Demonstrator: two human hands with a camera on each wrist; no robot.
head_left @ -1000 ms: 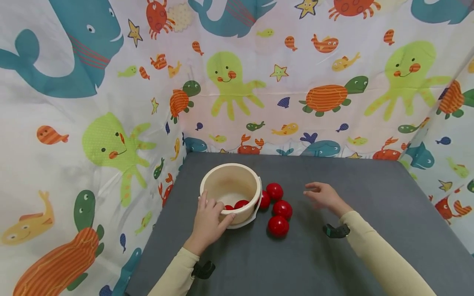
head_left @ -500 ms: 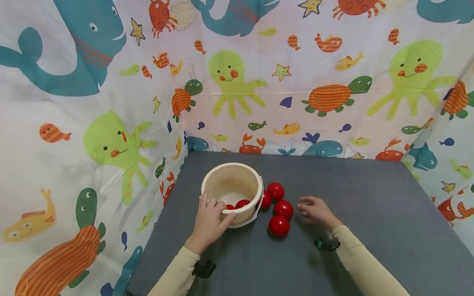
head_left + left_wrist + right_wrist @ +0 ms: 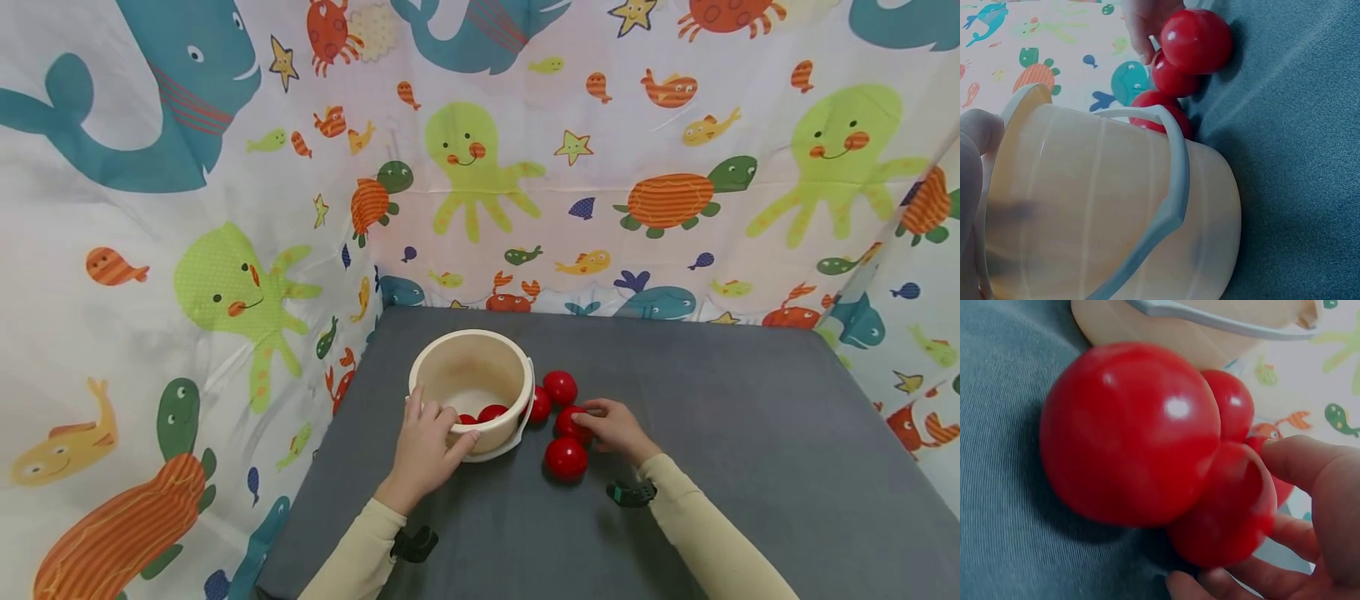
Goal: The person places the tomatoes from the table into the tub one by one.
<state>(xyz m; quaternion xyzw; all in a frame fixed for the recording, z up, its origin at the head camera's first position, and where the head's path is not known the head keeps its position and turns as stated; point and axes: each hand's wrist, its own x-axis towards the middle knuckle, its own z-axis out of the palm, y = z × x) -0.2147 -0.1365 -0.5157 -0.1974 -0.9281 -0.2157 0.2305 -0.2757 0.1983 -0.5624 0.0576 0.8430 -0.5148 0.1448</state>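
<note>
A cream plastic bucket [image 3: 468, 367] stands on the grey surface, with red balls [image 3: 492, 412] visible low inside it. My left hand [image 3: 423, 450] grips its near-left rim, fingers over the edge and thumb toward the front. To the right lie several glossy red balls. My right hand [image 3: 618, 429] holds one red ball [image 3: 572, 423] from its right side; in the right wrist view, thumb and fingers reach round this ball [image 3: 1229, 506]. A nearer red ball [image 3: 566, 459] sits just in front, and two more, one at the back [image 3: 560, 387], lie by the bucket.
The bucket's pale handle [image 3: 1175, 181] hangs down along its outer side. The grey table [image 3: 735, 433] stretches to the right. A white curtain [image 3: 555, 192] printed with sea animals closes off the back and both sides.
My right hand has moved left from beside the balls and now has its thumb and fingers round one of them. The left hand stays on the bucket rim.
</note>
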